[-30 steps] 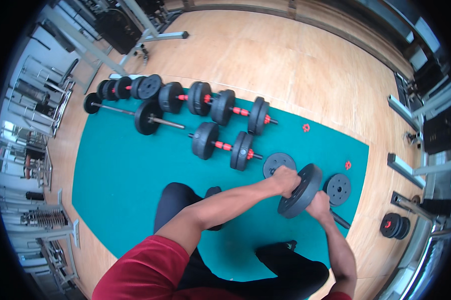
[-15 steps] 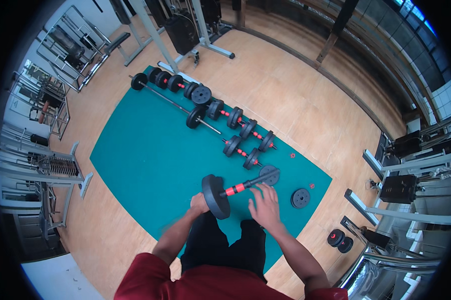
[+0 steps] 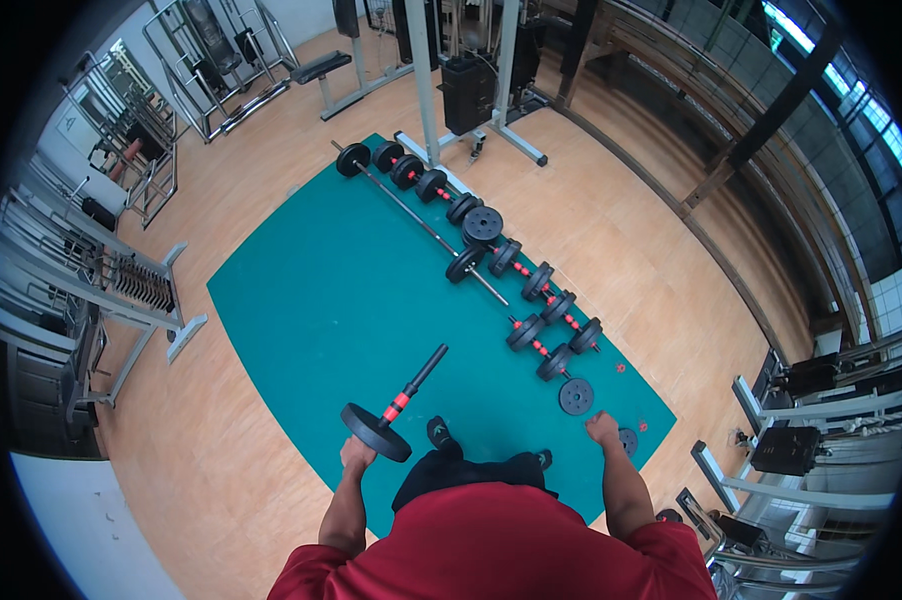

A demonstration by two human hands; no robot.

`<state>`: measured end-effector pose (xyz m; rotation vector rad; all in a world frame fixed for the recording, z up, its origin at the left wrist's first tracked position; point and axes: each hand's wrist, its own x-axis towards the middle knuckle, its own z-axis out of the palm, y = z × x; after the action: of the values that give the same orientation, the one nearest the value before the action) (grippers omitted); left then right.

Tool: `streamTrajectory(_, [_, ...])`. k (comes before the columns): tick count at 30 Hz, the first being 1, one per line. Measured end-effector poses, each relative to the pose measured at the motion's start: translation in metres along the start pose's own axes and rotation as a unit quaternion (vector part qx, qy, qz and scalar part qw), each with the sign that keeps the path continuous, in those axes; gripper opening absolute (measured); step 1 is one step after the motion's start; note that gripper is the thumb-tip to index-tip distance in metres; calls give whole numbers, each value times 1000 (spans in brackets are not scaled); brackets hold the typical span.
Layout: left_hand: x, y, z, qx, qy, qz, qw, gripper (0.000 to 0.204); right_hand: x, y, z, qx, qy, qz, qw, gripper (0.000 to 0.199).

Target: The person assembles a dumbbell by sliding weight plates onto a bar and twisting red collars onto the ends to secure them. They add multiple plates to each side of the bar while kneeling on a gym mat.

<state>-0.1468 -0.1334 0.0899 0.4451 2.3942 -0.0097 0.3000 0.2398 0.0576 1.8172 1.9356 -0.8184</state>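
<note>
My left hand (image 3: 358, 453) is closed on the near end of a dumbbell bar, just behind its one round black plate (image 3: 375, 432). The rest of the dumbbell bar (image 3: 398, 406), black with a red-banded grip, points up and to the right, its far end bare. Out to the right, my right hand (image 3: 601, 428) makes a closed fist; whatever it may hold is hidden. Close beside that fist is a loose black weight plate (image 3: 628, 441), partly covered by my arm. Another loose plate (image 3: 576, 396) lies flat on the mat just beyond.
Several black-and-red dumbbells (image 3: 555, 305) line the right edge of the green mat (image 3: 311, 300), beside a long barbell (image 3: 411, 212). Two small red collars (image 3: 621, 368) lie near the mat's right corner. Weight machines (image 3: 471, 90) stand around the wooden floor.
My left hand has carried the dumbbell bar to the left. My right hand has left the bar, swung right and closed from spread fingers. The view has shifted, and I appear more upright.
</note>
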Motion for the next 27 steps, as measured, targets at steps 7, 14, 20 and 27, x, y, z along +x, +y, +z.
streamTrajectory(7, [62, -40, -52, -49, 18, -46, 998, 55, 8, -47, 16, 80, 36, -21, 996, 35])
streamTrajectory(14, [166, 33, -130, -58, 57, -5, 997, 52, 62, -95, 61, 97, -77, 82, 989, 35])
streamTrajectory(20, [249, 133, -215, -13, 80, 69, 994, 42, 174, -149, 46, 179, -160, 26, 970, 29])
streamTrajectory(27, [342, 252, -319, 62, 76, 155, 983, 44, 257, -332, -124, 447, 31, -57, 892, 29])
